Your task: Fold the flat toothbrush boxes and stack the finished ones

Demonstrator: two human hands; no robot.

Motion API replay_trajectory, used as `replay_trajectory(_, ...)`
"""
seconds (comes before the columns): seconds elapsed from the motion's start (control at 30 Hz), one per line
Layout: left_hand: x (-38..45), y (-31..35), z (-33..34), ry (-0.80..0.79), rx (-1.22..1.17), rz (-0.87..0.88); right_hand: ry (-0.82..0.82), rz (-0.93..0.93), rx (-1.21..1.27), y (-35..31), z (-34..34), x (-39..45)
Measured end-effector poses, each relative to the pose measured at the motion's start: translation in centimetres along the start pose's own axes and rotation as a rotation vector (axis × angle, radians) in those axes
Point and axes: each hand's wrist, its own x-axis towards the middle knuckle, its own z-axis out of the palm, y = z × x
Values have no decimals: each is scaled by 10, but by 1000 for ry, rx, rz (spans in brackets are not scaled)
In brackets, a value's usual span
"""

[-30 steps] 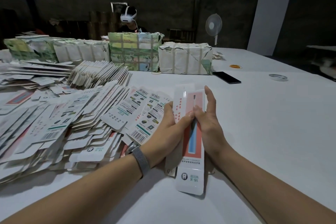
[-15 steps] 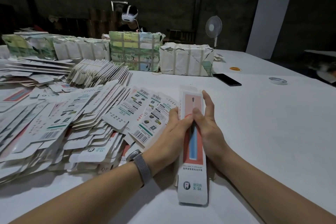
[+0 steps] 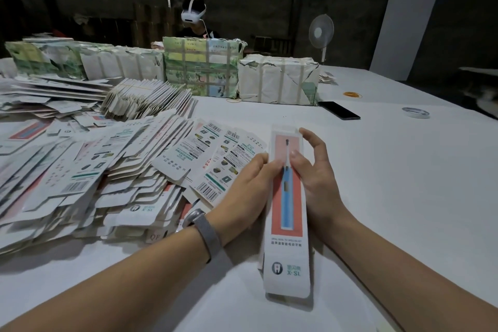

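Both hands gripped one toothbrush box over the white table, left hand and right hand pinching its long edges beside the flat-box pile; uneven squeezing risked crooked creases or a crushed panel.

Left hand, right hand gripping.
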Motion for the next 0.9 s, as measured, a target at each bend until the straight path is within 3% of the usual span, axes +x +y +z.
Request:
replay_trajectory(0.13,-1,1,-2,11,-98,-16,-7,-12,-55,2,0,0)
replay_trajectory(0.9,1,2,-7,48,-99,-10,-20,95,-116,6,-4,0)
